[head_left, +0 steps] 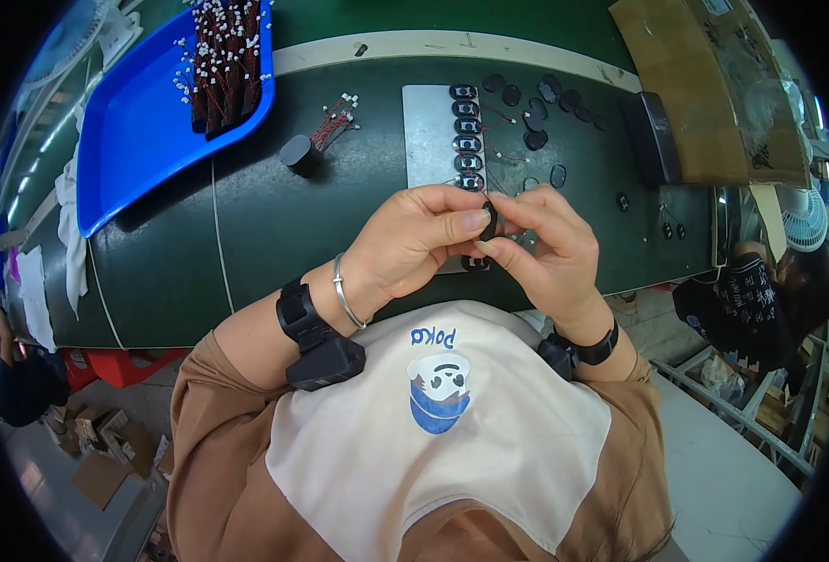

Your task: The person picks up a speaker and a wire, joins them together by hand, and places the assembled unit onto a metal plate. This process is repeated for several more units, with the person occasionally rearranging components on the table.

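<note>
A small black oval part, which looks like a mini speaker, is pinched between both hands over the table's near edge. My left hand grips its left side with thumb and fingers. On its other side, the thumb and fingertips of my right hand close on it. Fingers cover much of the part. Just beyond the hands lies a pale metal plate. Along its right edge runs a column of black oval parts with light centres, some with thin reddish wires trailing right. My hands hide the plate's near portion.
Loose black ovals lie right of the plate. Leftward are a black cylindrical stack with wires and a blue tray holding wired bundles. A black box and cardboard box stand right. Other people sit at both sides.
</note>
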Demonstrator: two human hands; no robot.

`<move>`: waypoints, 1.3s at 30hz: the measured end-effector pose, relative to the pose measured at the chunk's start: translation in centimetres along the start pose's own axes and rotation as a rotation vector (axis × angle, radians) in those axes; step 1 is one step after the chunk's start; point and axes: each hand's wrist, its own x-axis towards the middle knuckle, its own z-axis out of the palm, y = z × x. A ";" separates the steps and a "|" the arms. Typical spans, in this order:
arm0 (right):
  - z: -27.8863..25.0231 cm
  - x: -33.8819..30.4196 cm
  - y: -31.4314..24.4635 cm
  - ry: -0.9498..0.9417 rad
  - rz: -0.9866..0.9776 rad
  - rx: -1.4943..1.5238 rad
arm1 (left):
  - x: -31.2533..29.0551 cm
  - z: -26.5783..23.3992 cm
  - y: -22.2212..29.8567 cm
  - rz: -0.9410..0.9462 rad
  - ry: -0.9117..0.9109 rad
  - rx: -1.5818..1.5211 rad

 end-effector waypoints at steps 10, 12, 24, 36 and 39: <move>1.0 0.2 1.8 0.120 -0.284 -0.340 | -0.3 1.6 0.3 0.240 0.201 0.642; 1.0 0.0 1.6 0.145 -0.309 -0.348 | -0.1 1.0 0.1 0.262 0.186 0.648; -0.4 0.7 2.2 0.012 -0.163 -0.045 | -0.1 0.6 0.1 0.339 0.106 0.723; 0.0 0.3 2.6 0.011 -0.219 0.064 | -0.4 0.9 0.3 0.345 -0.009 0.713; 0.2 0.0 2.7 0.045 -0.113 0.153 | -0.2 1.0 0.4 0.303 0.012 0.673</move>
